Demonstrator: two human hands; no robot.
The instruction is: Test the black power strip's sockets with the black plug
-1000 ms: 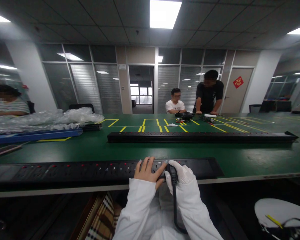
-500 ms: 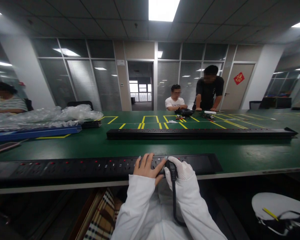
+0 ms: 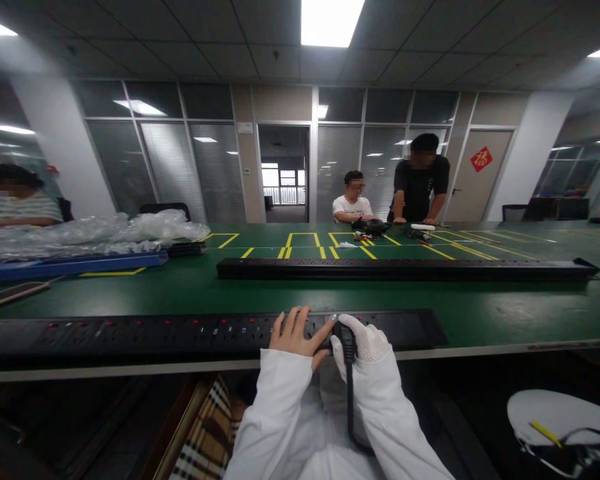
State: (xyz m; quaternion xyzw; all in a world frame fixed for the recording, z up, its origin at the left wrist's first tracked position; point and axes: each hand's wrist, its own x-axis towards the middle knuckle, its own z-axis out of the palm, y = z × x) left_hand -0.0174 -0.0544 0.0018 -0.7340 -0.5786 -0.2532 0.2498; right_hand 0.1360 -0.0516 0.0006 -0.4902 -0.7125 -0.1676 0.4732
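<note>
A long black power strip (image 3: pixel 180 333) with a row of sockets and small red lights lies along the near edge of the green table. My left hand (image 3: pixel 296 335), bare, rests across its top with the fingers spread. Beside it, my right hand (image 3: pixel 365 341) in a white glove with grip dots is closed around a black plug (image 3: pixel 348 343). The plug is against the strip, near my left index fingertip; its pins are hidden, so how deep it sits I cannot tell. From the plug a thick black cord (image 3: pixel 351 407) hangs down in front of my body.
A second black power strip (image 3: pixel 405 269) lies farther back on the green table (image 3: pixel 190 291). Clear plastic wrap (image 3: pixel 95 233) is heaped over blue bars at left, near a phone-like slab (image 3: pixel 13 295). Two people are across the table; another sits far left. A white stool (image 3: pixel 560 413) stands lower right.
The whole view has shifted slightly. Both hands keep the same place on the strip, and the plug stays in my right hand.
</note>
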